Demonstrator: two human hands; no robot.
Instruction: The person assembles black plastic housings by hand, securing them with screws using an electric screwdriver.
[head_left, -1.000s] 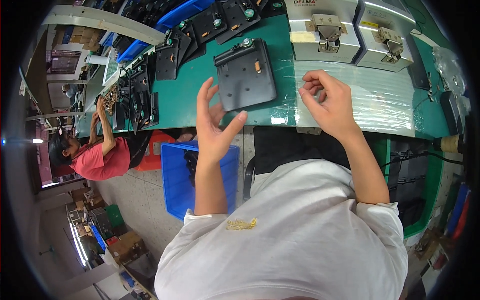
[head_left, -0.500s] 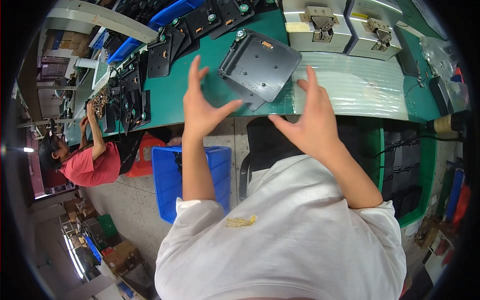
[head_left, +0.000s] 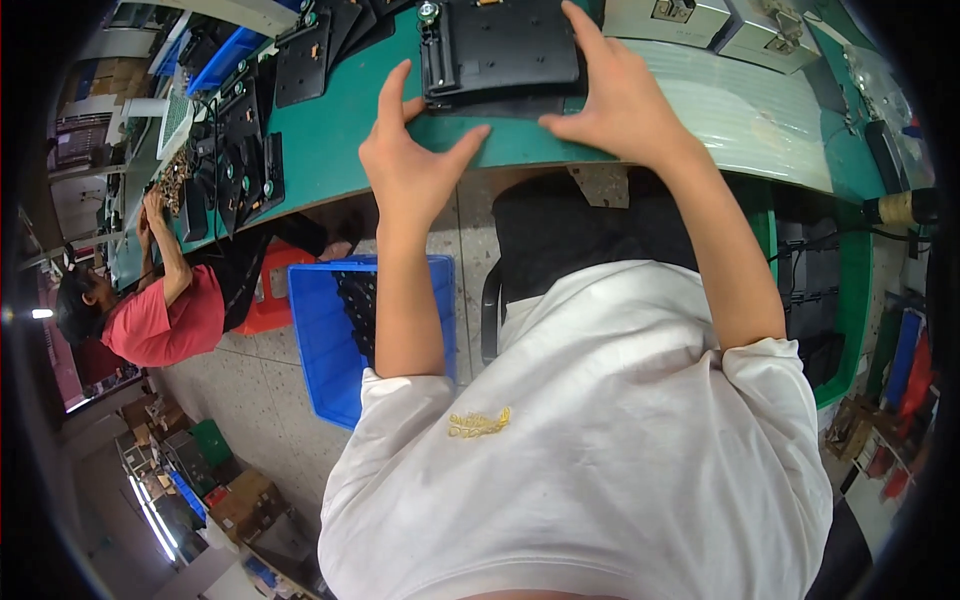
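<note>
A black flat housing (head_left: pixel 510 50) with a ridge along its left side and a round green-and-silver part at its far left corner rests on the green workbench (head_left: pixel 330 150). Part of another dark plate (head_left: pixel 535 106) shows from under its near edge. My left hand (head_left: pixel 410 165) is open beside the housing's near left corner, thumb and fingers spread, apart from it. My right hand (head_left: pixel 625 105) is also open. Its index finger lies along the housing's right edge, and whether it touches I cannot tell. Neither hand grips anything.
More black housings (head_left: pixel 300 65) lie at the far left. White foam sheeting (head_left: pixel 735 110) and metal fixtures (head_left: pixel 665 20) occupy the right. Below the bench are a blue bin (head_left: pixel 320 340) and a green crate (head_left: pixel 855 330) with dark parts. A co-worker (head_left: pixel 170 315) works at left.
The housing has turned from slanted to nearly square with the bench and now covers more of the plate beneath. My hands have moved farther forward with it, as the view has shifted.
</note>
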